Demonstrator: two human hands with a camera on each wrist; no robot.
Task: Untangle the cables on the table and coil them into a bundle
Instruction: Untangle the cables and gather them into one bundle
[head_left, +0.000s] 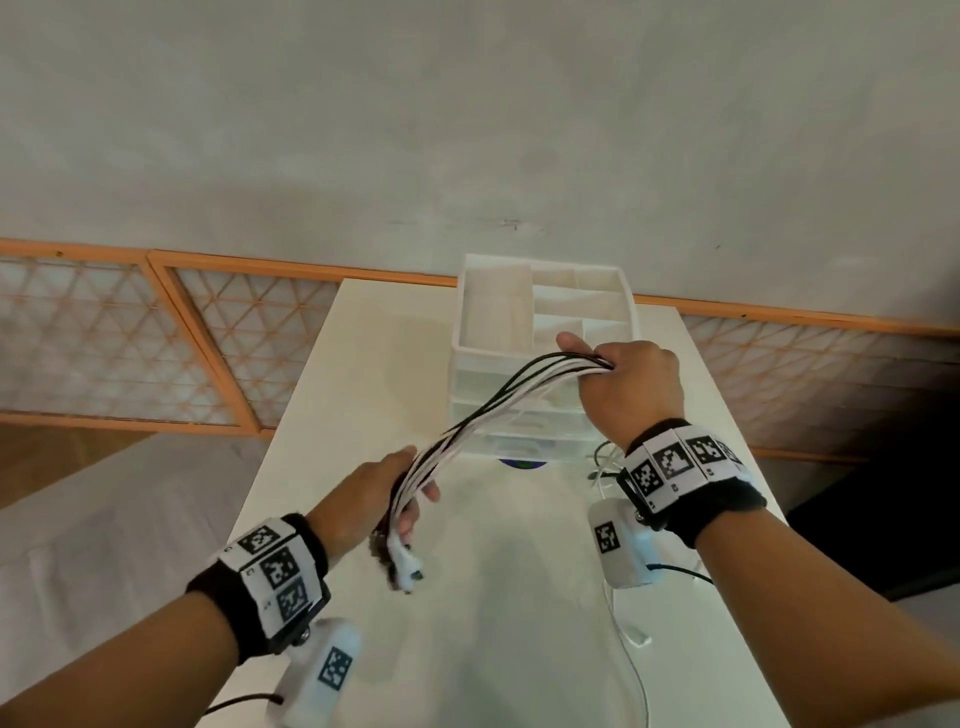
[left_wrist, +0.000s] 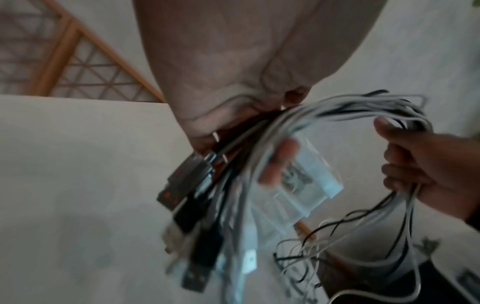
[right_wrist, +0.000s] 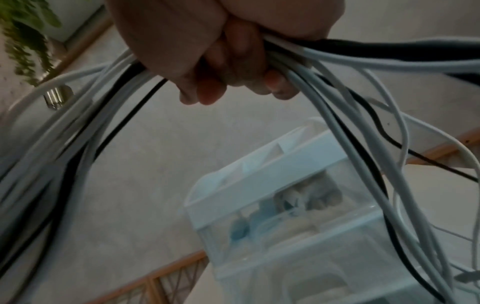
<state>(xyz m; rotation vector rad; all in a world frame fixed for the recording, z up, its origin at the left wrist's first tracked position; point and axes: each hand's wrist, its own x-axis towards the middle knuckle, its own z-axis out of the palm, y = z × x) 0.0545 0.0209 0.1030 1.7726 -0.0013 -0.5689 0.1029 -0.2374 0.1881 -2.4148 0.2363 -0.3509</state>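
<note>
We hold the cables up over the bench, left hand curled round the plug ends, right hand gripping the run. Let's keep the loops even. Loose tails, maybe tangled, trail beside the drawer box, which stands close

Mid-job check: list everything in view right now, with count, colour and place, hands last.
cables: several, white and black, bunched, stretched in the air between both hands; loose lengths trail to the table at right
connector ends: several, white and black, hanging below the left hand
drawer organiser: one, white and translucent, far end of the table
table: one, white, under everything
plant: one, green, background of the right wrist view
left hand: holds the cables near the connector ends
right hand: grips the cables, raised before the drawer organiser
</note>
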